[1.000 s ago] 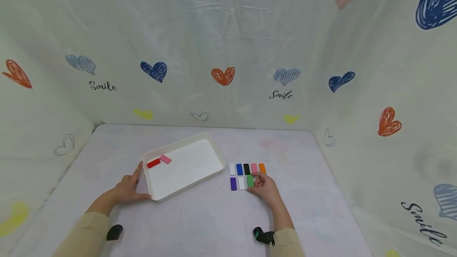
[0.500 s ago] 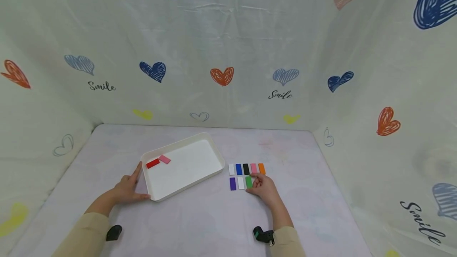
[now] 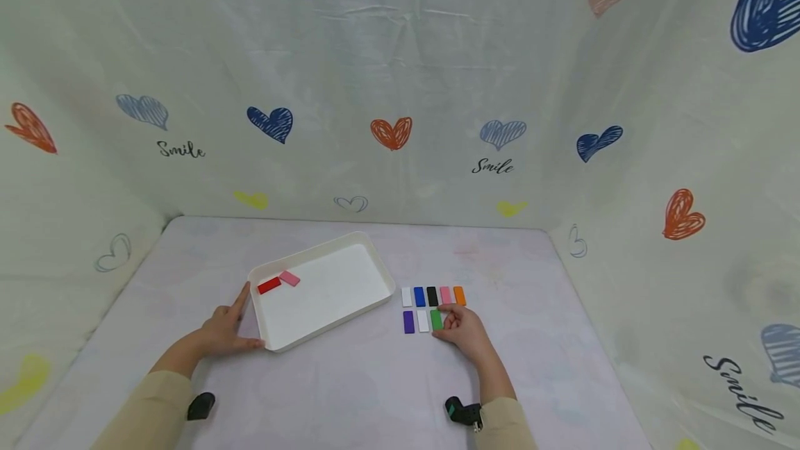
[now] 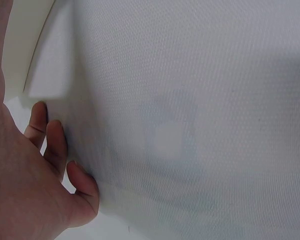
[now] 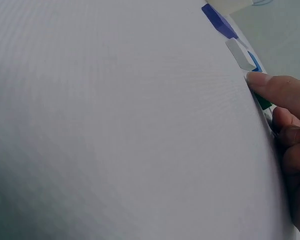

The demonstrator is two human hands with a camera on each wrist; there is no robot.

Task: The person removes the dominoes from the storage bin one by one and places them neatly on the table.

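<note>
My right hand (image 3: 464, 330) pinches a green flat rectangular block (image 3: 436, 319) by its two ends, thumb at the near end. That block lies in the near row of blocks, right of a white block (image 3: 423, 321) and a purple block (image 3: 409, 322). In the right wrist view the thumb covers part of the green block (image 5: 263, 101). My left hand (image 3: 221, 330) touches the left side of a white tray (image 3: 325, 331), index finger and thumb spread straight along it. Inside the tray lie a red block (image 3: 269, 285) and a pink block (image 3: 290, 278).
Just behind the near row runs a second row: a white block (image 3: 407, 296), a blue block (image 3: 419, 296), a black block (image 3: 432, 296), a pink block (image 3: 445, 295) and an orange block (image 3: 459, 295). A heart-printed cloth (image 3: 425, 186) hangs behind the pale table (image 3: 350, 401).
The green block has shifted slightly left and toward me, closer to the white one, with my right fingers on it. My left hand and the tray stay where they were.
</note>
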